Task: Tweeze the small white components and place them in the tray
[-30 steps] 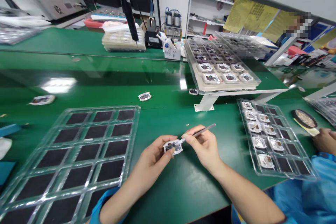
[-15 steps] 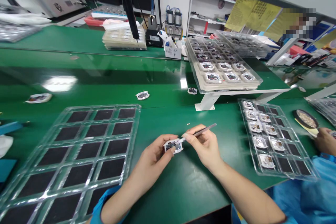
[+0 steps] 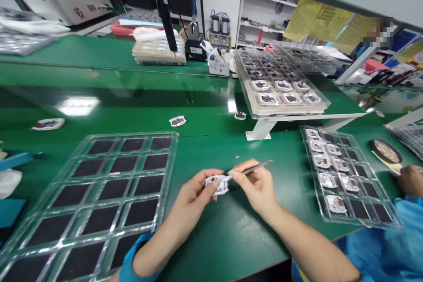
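Note:
My left hand (image 3: 193, 194) pinches a small white-framed electronic module (image 3: 215, 184) by its edges, just above the green bench (image 3: 211, 246). My right hand (image 3: 256, 189) grips slim metal tweezers (image 3: 254, 168), whose tip rests at the module's right edge. The fingers partly hide the module. To my left lies a clear plastic tray (image 3: 130, 135) with black-padded cells and no modules in them. To my right, a second clear tray (image 3: 359, 213) holds several white modules in its left-hand cells.
A co-worker's hand (image 3: 410, 180) and blue sleeve (image 3: 380, 246) are at the right, near a round dish of granules (image 3: 385, 151). Several loose modules lie beyond my hands. A stacked tray of modules (image 3: 280, 83) sits on a white-legged raised shelf.
The module has shifted slightly left and turned a little in my fingers. The tweezers now lie flatter. The whole view has drifted slightly.

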Available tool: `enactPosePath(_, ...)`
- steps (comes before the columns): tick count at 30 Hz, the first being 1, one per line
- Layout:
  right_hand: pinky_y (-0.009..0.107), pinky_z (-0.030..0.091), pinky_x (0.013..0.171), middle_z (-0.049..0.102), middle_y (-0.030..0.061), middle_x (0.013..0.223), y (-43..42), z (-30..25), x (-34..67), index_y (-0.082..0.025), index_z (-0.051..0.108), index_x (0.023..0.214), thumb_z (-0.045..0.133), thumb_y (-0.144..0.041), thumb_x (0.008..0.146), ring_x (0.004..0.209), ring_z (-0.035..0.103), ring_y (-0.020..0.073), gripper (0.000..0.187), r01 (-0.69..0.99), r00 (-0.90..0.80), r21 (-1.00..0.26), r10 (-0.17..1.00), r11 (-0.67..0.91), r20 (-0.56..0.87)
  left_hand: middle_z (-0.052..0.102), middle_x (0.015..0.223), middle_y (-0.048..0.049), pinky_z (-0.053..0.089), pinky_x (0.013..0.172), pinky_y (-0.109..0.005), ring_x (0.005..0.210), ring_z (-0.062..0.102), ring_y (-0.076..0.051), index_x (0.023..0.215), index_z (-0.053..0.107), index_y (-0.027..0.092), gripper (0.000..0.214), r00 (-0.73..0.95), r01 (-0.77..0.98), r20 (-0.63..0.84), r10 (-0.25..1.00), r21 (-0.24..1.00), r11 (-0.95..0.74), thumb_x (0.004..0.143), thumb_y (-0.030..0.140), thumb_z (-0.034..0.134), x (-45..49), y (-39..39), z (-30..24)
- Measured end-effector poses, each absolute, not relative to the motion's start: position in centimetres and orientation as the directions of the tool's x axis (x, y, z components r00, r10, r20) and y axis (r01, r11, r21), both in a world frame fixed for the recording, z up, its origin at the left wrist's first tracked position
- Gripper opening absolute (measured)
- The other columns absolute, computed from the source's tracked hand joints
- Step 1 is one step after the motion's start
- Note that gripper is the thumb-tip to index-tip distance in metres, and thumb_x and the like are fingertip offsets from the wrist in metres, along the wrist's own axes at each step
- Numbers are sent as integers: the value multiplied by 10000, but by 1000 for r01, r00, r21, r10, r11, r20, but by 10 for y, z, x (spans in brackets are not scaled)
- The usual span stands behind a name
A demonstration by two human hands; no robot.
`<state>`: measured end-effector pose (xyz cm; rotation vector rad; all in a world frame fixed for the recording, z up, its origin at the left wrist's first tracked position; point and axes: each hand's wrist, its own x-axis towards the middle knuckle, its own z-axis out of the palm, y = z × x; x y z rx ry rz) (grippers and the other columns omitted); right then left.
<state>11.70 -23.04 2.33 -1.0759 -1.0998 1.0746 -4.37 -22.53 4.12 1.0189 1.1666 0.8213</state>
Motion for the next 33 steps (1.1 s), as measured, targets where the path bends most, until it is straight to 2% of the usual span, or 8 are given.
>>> enactPosePath(5,324,550,701,732,23,781,-233,22,115,-230,676,795,732,-332,816,739,700,189,118,-83,101,-982,982,171,163,622,674,14,387,549,-249,592,495,-138,907,686,187,331,179,14,-339,924,940,342,741,473,707,-41,-225,38)
enactPosePath(12,351,550,775,735,34,840,-231,24,119,-239,688,835,711,-276,840,821,695,201,44,11,121,-964,957,265,265,631,724,-7,394,574,-262,628,509,-148,999,692,165,350,202,-82,-361,910,920,383,789,444,664,-43,-226,36)
enactPosePath(17,323,540,728,734,18,813,-230,23,119,-236,682,823,730,-277,818,772,691,185,64,-68,66,-978,979,199,195,626,749,-22,395,575,-278,650,514,-159,989,686,146,341,244,-119,-354,903,913,390,831,440,612,-44,-228,34)
enactPosePath(21,338,540,742,735,21,803,-231,22,117,-228,686,808,746,-304,795,768,689,194,98,-34,38,-987,987,158,156,622,760,-20,396,579,-278,649,517,-153,988,681,148,326,256,-101,-342,904,921,377,843,431,607,-44,-227,35)
enactPosePath(24,316,529,695,721,9,748,-230,24,117,-218,683,780,752,-310,784,712,670,181,114,-30,31,-993,993,111,110,614,746,-15,393,574,-274,648,520,-151,962,685,153,301,265,-105,-352,898,915,390,839,420,618,-43,-226,37)
enactPosePath(29,282,521,661,714,0,730,-229,26,118,-211,676,784,744,-303,787,676,659,160,114,-75,74,-993,993,93,87,623,770,-17,396,586,-276,664,524,-153,963,681,164,277,273,-116,-354,894,911,396,849,405,605,-44,-227,38)
enactPosePath(33,277,520,660,708,2,721,-229,25,118,-205,683,788,738,-326,792,677,658,160,133,-27,111,-994,989,103,100,638,807,-24,404,614,-285,679,521,-155,994,668,167,260,295,-78,-338,894,924,375,867,373,574,-45,-227,34)
